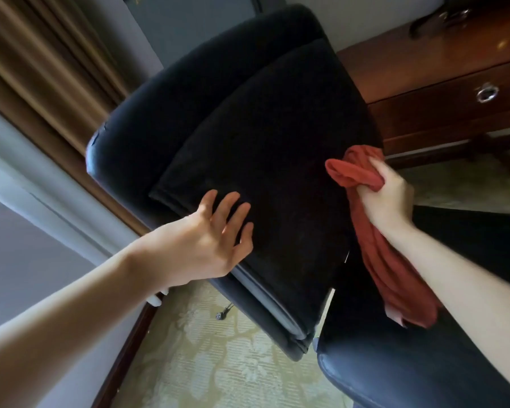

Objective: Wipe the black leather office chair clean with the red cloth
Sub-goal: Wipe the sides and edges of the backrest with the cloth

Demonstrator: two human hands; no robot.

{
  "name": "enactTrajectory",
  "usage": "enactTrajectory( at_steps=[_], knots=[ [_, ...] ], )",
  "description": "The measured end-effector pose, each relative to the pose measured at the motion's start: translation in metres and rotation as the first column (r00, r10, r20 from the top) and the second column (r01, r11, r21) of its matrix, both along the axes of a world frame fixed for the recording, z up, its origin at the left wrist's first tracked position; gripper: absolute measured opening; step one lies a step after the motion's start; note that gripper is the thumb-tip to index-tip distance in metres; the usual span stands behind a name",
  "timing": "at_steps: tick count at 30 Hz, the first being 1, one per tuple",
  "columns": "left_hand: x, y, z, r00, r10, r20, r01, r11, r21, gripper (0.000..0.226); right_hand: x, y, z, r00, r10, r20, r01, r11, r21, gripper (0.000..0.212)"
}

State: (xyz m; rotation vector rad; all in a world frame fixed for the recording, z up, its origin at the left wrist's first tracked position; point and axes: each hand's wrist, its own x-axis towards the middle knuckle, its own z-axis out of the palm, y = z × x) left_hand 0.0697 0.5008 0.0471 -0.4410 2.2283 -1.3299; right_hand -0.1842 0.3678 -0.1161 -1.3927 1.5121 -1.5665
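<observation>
- The black leather chair (262, 128) fills the middle of the frame, seen tilted, with its broad dark panel running from upper centre down to lower centre.
- Your left hand (215, 234), at centre left, lies flat on that panel with fingers spread and straight; it grips nothing and seems to steady the chair.
- Your right hand (386, 198), at centre right, has its fingers curled tight round the red cloth (387, 272). A bunched wad sticks out above the fist and touches the panel's right edge, while a long tail hangs down toward the lower right.
- To wipe well, I judge you should gather that loose tail into your palm first, so it does not drag or catch.
- Press the wad flat against the leather instead of a knotted lump, and sweep in long overlapping strokes from the right edge toward your left hand.
- Brace with the left hand so the chair does not roll or swivel under the push.
- Another padded leather part (395, 372) sits at lower right; I cannot tell whether it is an arm or the seat, but it needs wiping too.
- The wooden desk (409, 69) at upper right has a drawer (442, 95) with a ring pull (487, 92). It is shut, so its contents are hidden.
</observation>
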Motion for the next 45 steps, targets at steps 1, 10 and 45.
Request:
enactTrajectory(
  at_steps=[1,10,45],
  knots=[
    [0.001,0.000,-0.001,1.000,-0.003,0.001,0.003,1.000,0.000,0.034,0.005,-0.008,-0.004,1.000,-0.013,-0.001,0.013,0.999,0.032,0.049],
    [0.004,-0.003,0.000,1.000,-0.011,0.000,0.011,1.000,-0.008,0.029,0.049,0.021,-0.029,0.990,0.144,-0.015,-0.140,0.979,0.145,0.068],
    [-0.031,0.036,-0.086,0.952,0.303,0.045,-0.303,0.953,0.006,0.091,-0.018,0.096,-0.055,0.899,0.126,0.420,-0.197,0.972,0.129,0.046]
  ],
)
